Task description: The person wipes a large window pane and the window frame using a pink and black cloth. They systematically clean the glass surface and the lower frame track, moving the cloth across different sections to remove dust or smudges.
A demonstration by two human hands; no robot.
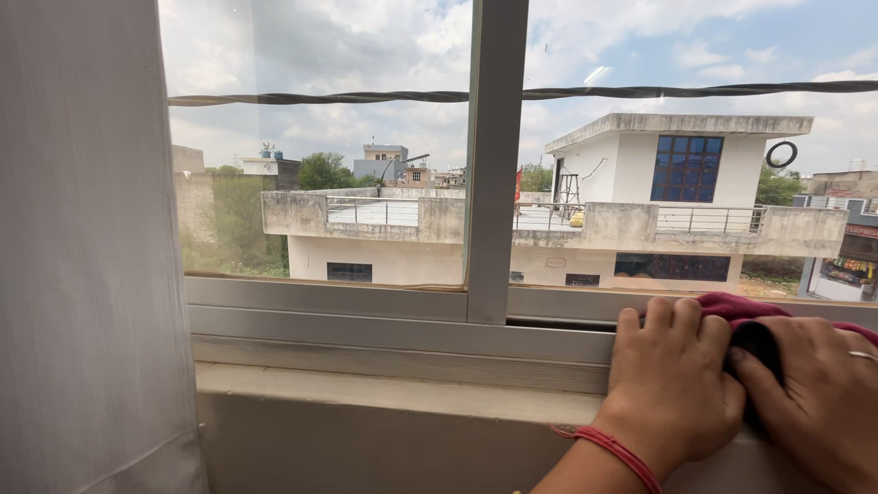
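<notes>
A crumpled dark-red cloth point(732, 306) lies bunched on the grey metal window track point(384, 334); the left hand point(672, 380) presses flat beside it, the right hand point(814, 398) curls over its folds.

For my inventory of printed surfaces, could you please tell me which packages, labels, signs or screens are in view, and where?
Red horizontal sign band: far right, outside the window, above a shopfront; lettering too small to tell.
No packages, labels or screens show near the hands or the dark red cloth.
</notes>
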